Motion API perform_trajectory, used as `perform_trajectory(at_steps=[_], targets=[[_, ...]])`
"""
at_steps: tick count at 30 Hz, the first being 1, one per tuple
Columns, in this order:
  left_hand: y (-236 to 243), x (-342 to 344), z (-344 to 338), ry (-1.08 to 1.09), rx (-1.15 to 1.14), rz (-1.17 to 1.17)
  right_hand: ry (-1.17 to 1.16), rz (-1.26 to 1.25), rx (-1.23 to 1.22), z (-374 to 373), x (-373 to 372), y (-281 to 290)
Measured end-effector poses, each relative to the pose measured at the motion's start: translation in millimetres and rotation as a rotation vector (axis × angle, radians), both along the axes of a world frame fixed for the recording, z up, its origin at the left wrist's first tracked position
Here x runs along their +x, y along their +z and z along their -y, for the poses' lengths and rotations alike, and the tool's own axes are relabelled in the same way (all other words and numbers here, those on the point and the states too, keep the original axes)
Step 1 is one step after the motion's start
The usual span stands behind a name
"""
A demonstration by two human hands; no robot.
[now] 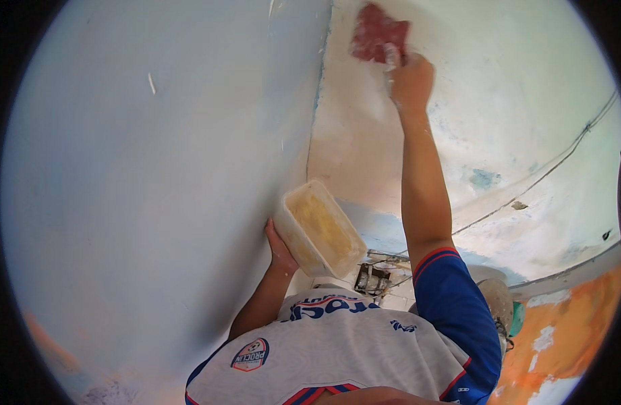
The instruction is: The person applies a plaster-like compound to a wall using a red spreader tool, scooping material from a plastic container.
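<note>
The right hand (413, 79) grips the blurred, probably stiff scraper (378, 32) by its near edge, beyond the tub (330, 233) the left hand (281, 253) cradles.

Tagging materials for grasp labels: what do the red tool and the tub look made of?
Red tool: probably plastic, perhaps rubber; flat, dull red under pale smears, no metallic glint.
Tub: likely plastic, cloudy whitish and dull; rounded corners and thin walls suggest moulding.

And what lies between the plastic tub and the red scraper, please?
In the head view, only pale wall shows between the tub and the scraper.
</note>
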State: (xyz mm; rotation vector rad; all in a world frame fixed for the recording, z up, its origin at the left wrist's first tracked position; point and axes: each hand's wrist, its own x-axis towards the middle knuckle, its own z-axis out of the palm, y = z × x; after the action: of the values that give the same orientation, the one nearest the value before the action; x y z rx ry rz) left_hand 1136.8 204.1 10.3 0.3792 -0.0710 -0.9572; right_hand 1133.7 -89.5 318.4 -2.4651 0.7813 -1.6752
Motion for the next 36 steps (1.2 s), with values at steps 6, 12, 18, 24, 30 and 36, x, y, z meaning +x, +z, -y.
perform_trajectory(at_steps=[6, 12, 18, 24, 30, 36], targets=[[-6.9, -1.6, -1.4, -0.044, -0.027, -0.007, 0.229, -0.073, 0.037, -24.5, -11.5, 4.5], [-10.7, -1.7, -5.1, -0.036, -0.016, -0.003, -0.020, 0.049, -0.092, -21.2, -23.4, 43.1], [-2.2, -7.1, -2.6, -0.072, -0.051, -0.001, 0.167, -0.440, -0.122, -27.1, -33.0, 31.8], [-7.1, -6.4, -7.3, -0.065, -0.037, -0.005, -0.238, -0.321, -0.221, -7.8, -22.7, 71.3], [-2.3, -8.4, -11.1, -0.059, 0.024, 0.003, -0.109, -0.670, -0.572, 6.2, -25.6, 50.1], [3.1, -9.4, -9.8, -0.060, 0.055, -0.033, -0.166, -0.204, -0.454, 12.6, -38.3, 96.6]])
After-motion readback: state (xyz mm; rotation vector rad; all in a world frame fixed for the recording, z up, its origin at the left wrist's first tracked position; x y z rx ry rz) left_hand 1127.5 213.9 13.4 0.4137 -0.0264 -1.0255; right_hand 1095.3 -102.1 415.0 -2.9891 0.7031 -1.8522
